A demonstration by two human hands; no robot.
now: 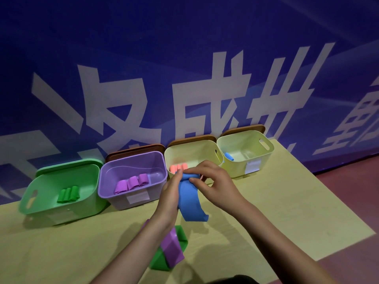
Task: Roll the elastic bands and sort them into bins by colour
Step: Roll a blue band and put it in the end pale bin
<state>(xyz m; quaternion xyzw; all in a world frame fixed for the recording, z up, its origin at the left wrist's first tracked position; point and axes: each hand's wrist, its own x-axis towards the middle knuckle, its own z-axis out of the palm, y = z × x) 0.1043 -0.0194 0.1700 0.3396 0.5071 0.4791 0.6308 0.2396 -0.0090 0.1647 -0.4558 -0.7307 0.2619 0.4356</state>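
Above the desk (266,201), both hands (196,187) pinch a half-rolled blue band (189,199). Bins at twelve o'clock already hold rolls; purple band (172,249) and green band (164,261) wait at six o'clock.

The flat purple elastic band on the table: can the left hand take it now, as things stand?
Probably not at once. The left hand and the right hand both grip the blue elastic band. The purple elastic band lies uncovered beneath the left forearm, across a flat green band.
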